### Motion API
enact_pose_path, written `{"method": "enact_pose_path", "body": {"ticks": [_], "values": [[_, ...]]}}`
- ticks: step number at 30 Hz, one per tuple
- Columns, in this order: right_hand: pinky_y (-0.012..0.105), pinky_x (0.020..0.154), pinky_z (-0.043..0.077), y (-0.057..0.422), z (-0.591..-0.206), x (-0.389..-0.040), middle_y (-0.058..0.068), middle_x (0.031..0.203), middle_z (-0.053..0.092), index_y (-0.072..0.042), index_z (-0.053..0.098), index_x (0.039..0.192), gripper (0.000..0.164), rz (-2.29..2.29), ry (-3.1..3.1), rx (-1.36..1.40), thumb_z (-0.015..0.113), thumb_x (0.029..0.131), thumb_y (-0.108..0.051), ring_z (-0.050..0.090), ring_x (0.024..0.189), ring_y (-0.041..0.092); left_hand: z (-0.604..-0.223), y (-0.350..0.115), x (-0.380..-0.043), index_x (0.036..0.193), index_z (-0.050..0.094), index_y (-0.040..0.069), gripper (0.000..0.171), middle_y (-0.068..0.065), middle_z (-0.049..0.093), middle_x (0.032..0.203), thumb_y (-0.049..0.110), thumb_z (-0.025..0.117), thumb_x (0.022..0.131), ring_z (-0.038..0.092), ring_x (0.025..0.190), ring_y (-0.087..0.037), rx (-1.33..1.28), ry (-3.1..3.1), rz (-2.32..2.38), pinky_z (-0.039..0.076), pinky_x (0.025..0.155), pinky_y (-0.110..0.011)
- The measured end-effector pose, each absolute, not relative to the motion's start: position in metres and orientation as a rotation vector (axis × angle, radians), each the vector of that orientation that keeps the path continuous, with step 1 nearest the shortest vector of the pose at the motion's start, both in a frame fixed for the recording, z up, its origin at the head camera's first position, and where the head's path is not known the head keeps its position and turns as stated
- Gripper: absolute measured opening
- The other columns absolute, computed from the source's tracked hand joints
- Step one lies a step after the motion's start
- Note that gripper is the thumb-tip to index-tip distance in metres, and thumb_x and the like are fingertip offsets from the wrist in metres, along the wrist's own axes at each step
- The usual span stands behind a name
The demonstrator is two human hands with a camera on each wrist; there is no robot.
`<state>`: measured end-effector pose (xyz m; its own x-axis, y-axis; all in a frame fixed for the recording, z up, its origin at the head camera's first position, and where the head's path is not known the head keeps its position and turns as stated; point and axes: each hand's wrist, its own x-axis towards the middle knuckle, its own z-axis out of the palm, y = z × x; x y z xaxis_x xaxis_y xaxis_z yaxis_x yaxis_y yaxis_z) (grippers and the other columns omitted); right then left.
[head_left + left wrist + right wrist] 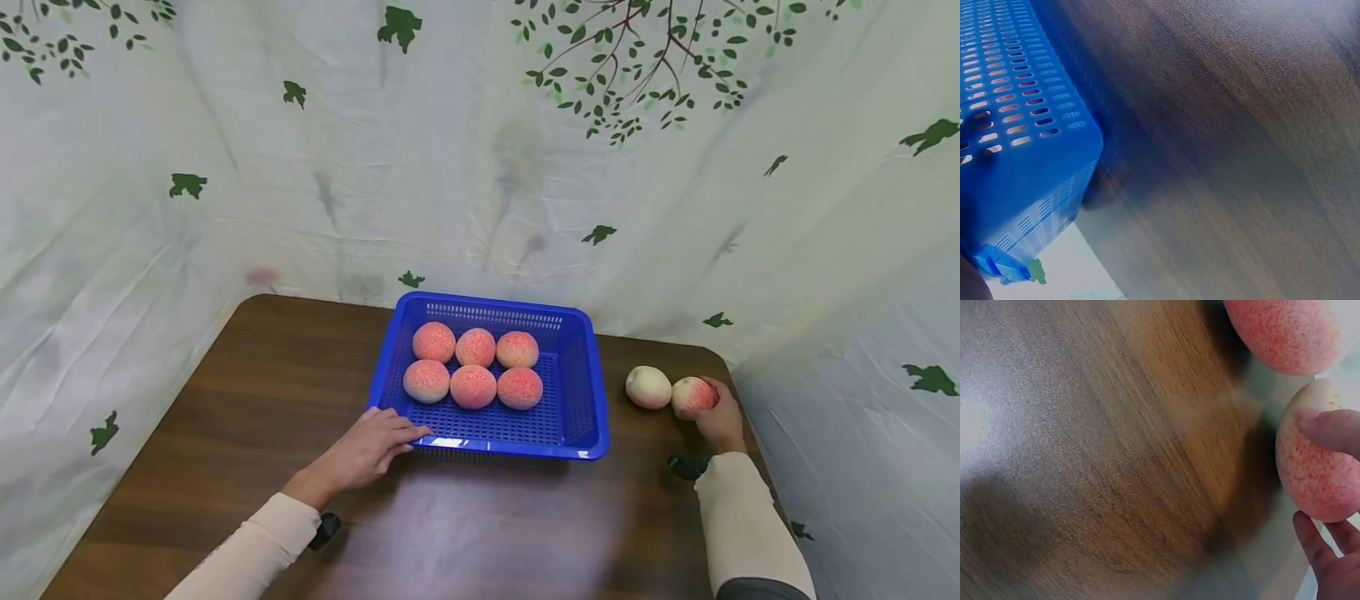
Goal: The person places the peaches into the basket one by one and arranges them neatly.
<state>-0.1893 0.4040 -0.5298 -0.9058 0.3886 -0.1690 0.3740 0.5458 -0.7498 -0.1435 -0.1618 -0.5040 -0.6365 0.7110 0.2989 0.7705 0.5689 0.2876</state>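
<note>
At the front left corner of a blue plastic basket, my left hand holds the rim with its fingers over the edge. Several pink peaches lie inside it in two rows. Off to the right, my right hand grips a red and cream peach, its thumb on top and other fingers at the far side. A paler peach sits just left of the held one; the right wrist view shows a pink side of this peach.
The brown wooden table has rounded far corners; the held peach is near its right edge. A white cloth printed with leaves and branches hangs behind and at both sides. Inside the basket, its perforated floor shows at the right.
</note>
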Motion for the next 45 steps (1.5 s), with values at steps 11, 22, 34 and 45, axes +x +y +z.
{"method": "enact_pose_path", "body": {"ticks": [11, 22, 34, 45], "values": [[0.052, 0.109, 0.027, 0.398, -0.533, -0.176, 0.029, 0.146, 0.033, 0.002, 0.025, 0.148, 0.08, 1.478, -2.423, -0.839, 0.071, 0.082, 0.001, 0.033, 0.13, 0.041, -0.502, -0.164, -0.142, 0.12, 0.068, 0.013, 0.029, 0.003, 0.069, 0.103, 0.013, 0.063, 0.091, 0.056, 0.09, -0.016, -1.257, -2.668, -0.59, 0.036, 0.073, -0.03], [0.038, 0.107, 0.033, 0.393, -0.517, -0.174, 0.012, 0.138, 0.038, -0.01, 0.027, 0.147, 0.081, 1.618, -2.158, -0.948, 0.077, 0.083, -0.018, 0.037, 0.125, 0.026, -0.502, -0.163, -0.142, 0.117, 0.069, 0.012, 0.029, 0.002, 0.069, 0.101, 0.011, 0.067, 0.088, 0.056, 0.087, -0.017, -1.246, -2.625, -0.553, 0.036, 0.072, -0.03], [0.026, 0.099, 0.039, 0.381, -0.498, -0.163, 0.0, 0.129, 0.04, -0.016, 0.031, 0.141, 0.076, 1.746, -2.036, -0.906, 0.078, 0.082, -0.021, 0.041, 0.116, 0.016, -0.504, -0.159, -0.14, 0.118, 0.069, 0.01, 0.029, 0.002, 0.069, 0.101, 0.013, 0.065, 0.089, 0.056, 0.088, -0.017, -1.232, -2.631, -0.523, 0.038, 0.073, -0.031], [0.014, 0.069, 0.048, 0.361, -0.478, -0.158, -0.007, 0.116, 0.046, -0.02, 0.045, 0.134, 0.058, 1.993, -1.872, -0.695, 0.073, 0.085, -0.005, 0.046, 0.104, 0.009, -0.504, -0.161, -0.141, 0.118, 0.07, 0.011, 0.03, 0.003, 0.069, 0.101, 0.013, 0.067, 0.089, 0.054, 0.087, -0.016, -1.229, -2.649, -0.569, 0.035, 0.072, -0.029]]}}
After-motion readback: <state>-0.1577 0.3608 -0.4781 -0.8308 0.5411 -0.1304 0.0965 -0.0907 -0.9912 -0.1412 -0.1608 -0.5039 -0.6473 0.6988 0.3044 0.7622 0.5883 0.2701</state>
